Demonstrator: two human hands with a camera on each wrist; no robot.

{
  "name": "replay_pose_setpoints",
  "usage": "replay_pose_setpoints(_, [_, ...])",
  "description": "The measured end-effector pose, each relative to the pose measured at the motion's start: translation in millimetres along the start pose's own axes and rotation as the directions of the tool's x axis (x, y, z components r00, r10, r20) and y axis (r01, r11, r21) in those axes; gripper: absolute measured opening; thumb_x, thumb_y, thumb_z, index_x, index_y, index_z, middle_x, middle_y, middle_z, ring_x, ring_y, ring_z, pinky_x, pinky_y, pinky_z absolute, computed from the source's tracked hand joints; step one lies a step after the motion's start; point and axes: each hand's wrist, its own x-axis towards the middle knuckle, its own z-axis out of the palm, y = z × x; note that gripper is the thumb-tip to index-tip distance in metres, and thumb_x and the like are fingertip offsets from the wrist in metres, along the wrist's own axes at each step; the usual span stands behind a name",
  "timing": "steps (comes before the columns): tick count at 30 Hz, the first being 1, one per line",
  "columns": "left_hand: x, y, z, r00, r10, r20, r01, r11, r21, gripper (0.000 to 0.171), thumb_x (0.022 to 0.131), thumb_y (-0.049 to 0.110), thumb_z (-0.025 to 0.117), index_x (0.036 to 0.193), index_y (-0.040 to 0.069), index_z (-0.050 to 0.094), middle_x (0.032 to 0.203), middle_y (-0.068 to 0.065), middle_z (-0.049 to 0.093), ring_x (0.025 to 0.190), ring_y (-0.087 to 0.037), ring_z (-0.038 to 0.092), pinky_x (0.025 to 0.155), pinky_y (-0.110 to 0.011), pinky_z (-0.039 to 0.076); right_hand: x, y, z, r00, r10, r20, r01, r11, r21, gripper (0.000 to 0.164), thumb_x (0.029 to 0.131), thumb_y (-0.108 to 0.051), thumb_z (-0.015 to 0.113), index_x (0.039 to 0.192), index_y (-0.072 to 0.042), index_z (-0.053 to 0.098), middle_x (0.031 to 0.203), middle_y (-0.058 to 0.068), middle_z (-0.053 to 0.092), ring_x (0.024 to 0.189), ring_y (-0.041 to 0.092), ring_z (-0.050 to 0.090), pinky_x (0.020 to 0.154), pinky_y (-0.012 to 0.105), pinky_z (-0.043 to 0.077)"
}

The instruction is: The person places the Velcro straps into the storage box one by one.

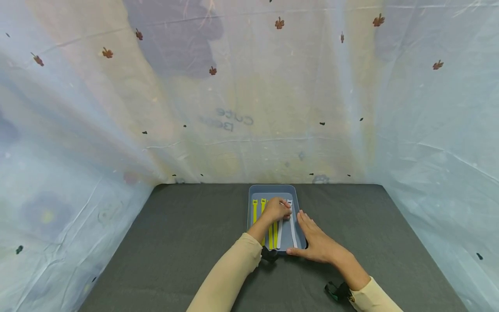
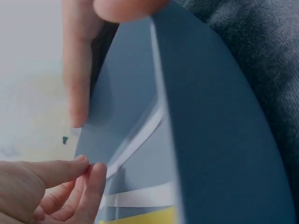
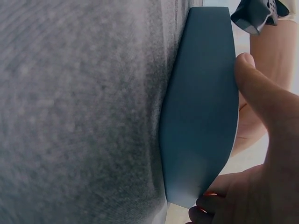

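Note:
A blue-grey tray (image 1: pixel 273 187) holds yellow strap-style cable ties (image 1: pixel 255 210) and two white ones, laid lengthwise. Over its far half reaches my left hand (image 1: pixel 277 210), pinching the rightmost white cable tie (image 1: pixel 293 227) near its far end between thumb and fingertips. That white tie (image 2: pixel 140 137) slants up from the tray floor in the left wrist view. Beside it lies the other white tie (image 2: pixel 140 197). My right hand (image 1: pixel 317 242) spans the tray's near right corner, straight fingers along the right side, thumb at the near rim. The left hand and forearm cover parts of some ties.
A dark grey cloth (image 1: pixel 195 242) covers the table under the tray. Printed translucent sheets (image 1: pixel 253 95) hang behind and at both sides. Dark devices are strapped at both wrists, the right one (image 1: pixel 337 291) hanging low over the cloth.

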Motion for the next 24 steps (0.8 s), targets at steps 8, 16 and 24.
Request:
replay_pose_setpoints(8, [-7.5, -1.1, -15.3, 0.996, 0.079, 0.040, -0.081, 0.996, 0.032, 0.007, 0.097, 0.002, 0.078, 0.103, 0.001, 0.074, 0.092, -0.008, 0.077, 0.082, -0.024, 0.079, 0.075, -0.034, 0.067, -1, -1, -1, 1.000, 0.013, 0.014, -0.013, 1.000, 0.023, 0.127, 0.091, -0.069, 0.075, 0.169, 0.006, 0.009, 0.178, 0.026, 0.004, 0.164, 0.046, 0.009, 0.129, 0.068, 0.019])
replay_pose_setpoints(16, [-17.4, -5.8, -43.3, 0.984, 0.151, 0.093, -0.159, 0.984, 0.082, 0.013, 0.103, 0.017, 0.076, 0.111, 0.008, 0.075, 0.102, -0.005, 0.075, 0.091, -0.027, 0.076, 0.074, -0.035, 0.063, -5, -3, -11, 0.998, 0.047, 0.042, -0.050, 0.997, 0.067, 0.122, 0.094, -0.066, 0.075, 0.169, 0.005, 0.010, 0.178, 0.026, 0.004, 0.164, 0.048, 0.007, 0.127, 0.071, 0.020])
replay_pose_setpoints(24, [-36.2, -5.3, -81.1, 0.977, 0.195, 0.084, -0.203, 0.975, 0.096, 0.025, 0.109, 0.027, 0.067, 0.124, 0.007, 0.073, 0.115, -0.012, 0.074, 0.108, -0.038, 0.073, 0.081, -0.038, 0.063, -12, -2, -26, 0.996, 0.085, 0.040, -0.088, 0.993, 0.080, 0.111, 0.098, -0.062, 0.071, 0.170, 0.002, 0.017, 0.177, 0.026, 0.014, 0.162, 0.052, 0.010, 0.126, 0.074, 0.018])
